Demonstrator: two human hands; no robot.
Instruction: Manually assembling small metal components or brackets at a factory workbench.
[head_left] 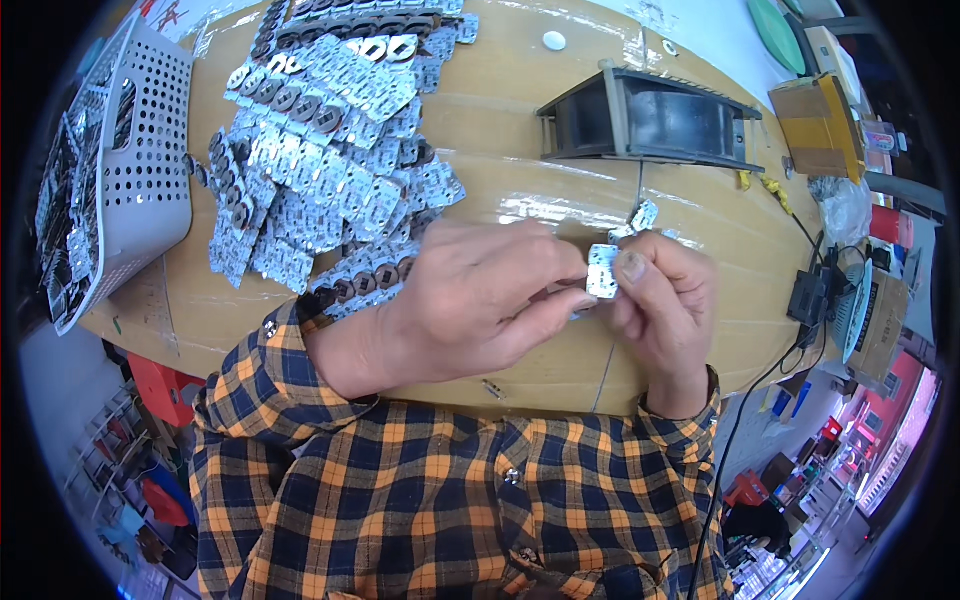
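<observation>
A small white circuit board (602, 272) is held upright in front of me. My right hand (668, 300) pinches its right edge, thumb on the near face and fingers curled behind. At the board's left edge, the thumb and fingers of my left hand (480, 290) close together; the tips partly hide what they grip. Another small board piece (640, 218) shows just above my right hand, and I cannot tell whether it is joined to the held one. Left of my hands lies a heap of similar board strips (340, 180), several bearing round dark brown parts.
A grey perforated basket (150, 150) full of dark strips stands at the left. A black fan-like frame (660, 118) lies at the back right. Beyond are a cardboard box (815, 128) and a black adapter (808, 296) with cables. A tiny metal part (494, 389) lies near the table's front edge.
</observation>
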